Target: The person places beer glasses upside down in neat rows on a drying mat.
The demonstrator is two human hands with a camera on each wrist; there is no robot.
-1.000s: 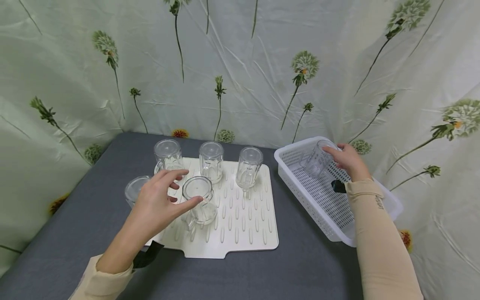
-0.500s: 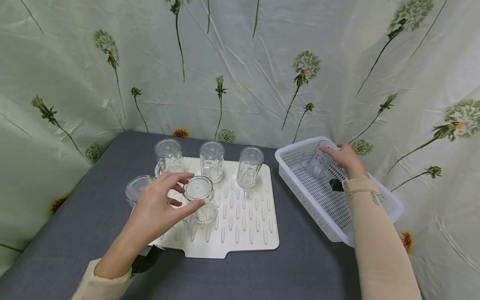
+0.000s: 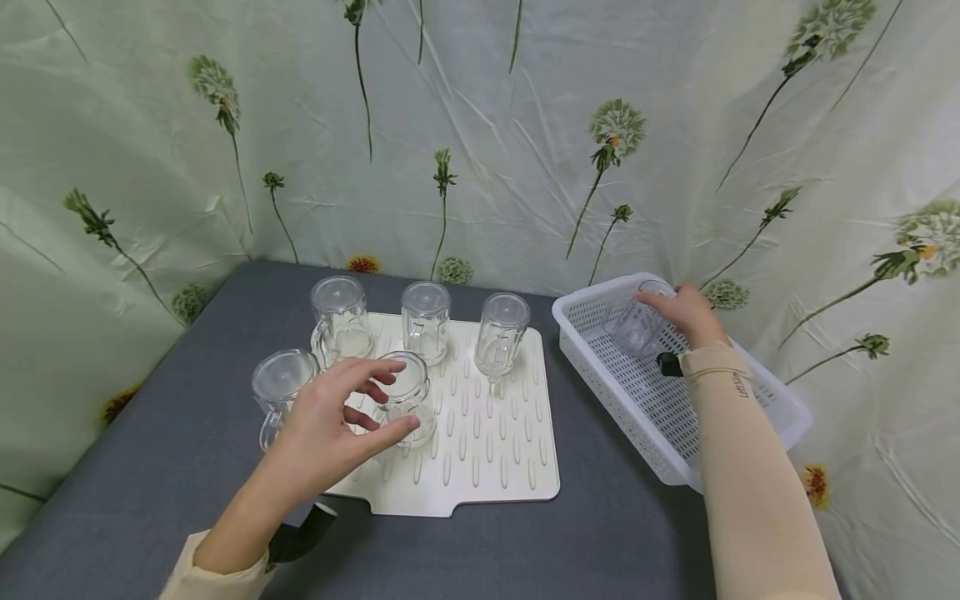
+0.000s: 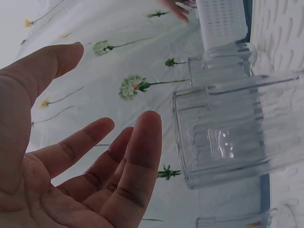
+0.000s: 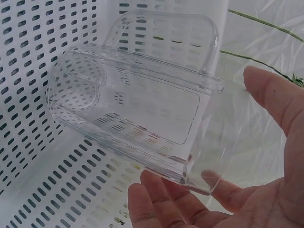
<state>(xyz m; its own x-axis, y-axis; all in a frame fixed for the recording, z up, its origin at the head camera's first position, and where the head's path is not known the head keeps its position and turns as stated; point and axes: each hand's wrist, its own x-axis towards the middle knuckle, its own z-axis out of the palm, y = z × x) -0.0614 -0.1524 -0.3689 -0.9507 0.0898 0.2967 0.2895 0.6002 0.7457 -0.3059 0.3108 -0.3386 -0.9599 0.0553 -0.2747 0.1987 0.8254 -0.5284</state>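
Note:
My left hand (image 3: 330,417) hovers over the front of a white ridged board, its fingers and thumb spread with nothing between them. Just beyond it, an upside-down clear glass mug (image 3: 411,387) stands on the board; in the left wrist view, a gap separates my fingers (image 4: 142,161) from a glass mug (image 4: 223,135). Over at the right, my right hand (image 3: 688,312) holds another glass mug (image 5: 137,104) by its thick end, fingers curled under it. That mug lies tilted inside the white plastic basket, handle upward, its other end towards the perforated wall.
The white board (image 3: 480,467) lies on a dark grey tabletop (image 3: 525,550). More upside-down mugs stand along its back, including one at the right (image 3: 501,333), and one mug (image 3: 283,379) is at its left edge. The white basket (image 3: 622,408) stands to the right, before a flowered curtain (image 3: 495,150).
My left hand has shifted slightly right and towards me, uncovering more of the far-left mug. The right hand and its mug have barely moved within the basket.

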